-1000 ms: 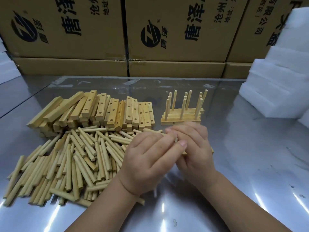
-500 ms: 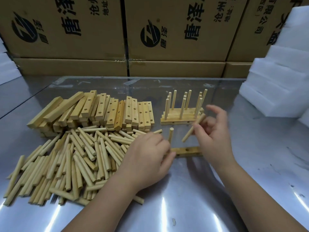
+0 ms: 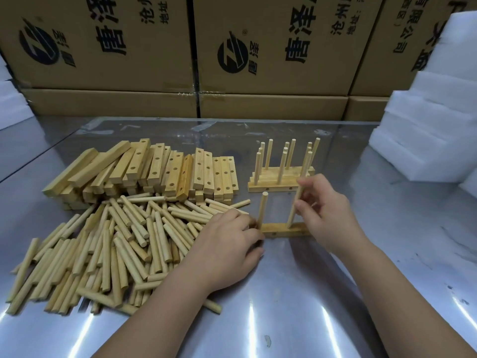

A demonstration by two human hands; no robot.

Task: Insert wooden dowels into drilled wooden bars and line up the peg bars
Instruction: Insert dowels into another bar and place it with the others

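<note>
Right hand pinches a dowel standing near-upright in the drilled bar on the bench. Left hand holds the bar's left end beside an upright dowel. Finished peg bars just behind.

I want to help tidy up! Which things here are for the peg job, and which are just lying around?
For the job: bar held by the left hand, second dowel in the right hand, standing dowel, dowel pile, drilled-bar stack, finished peg bars.
Just lying about: cardboard boxes, white foam blocks.
</note>
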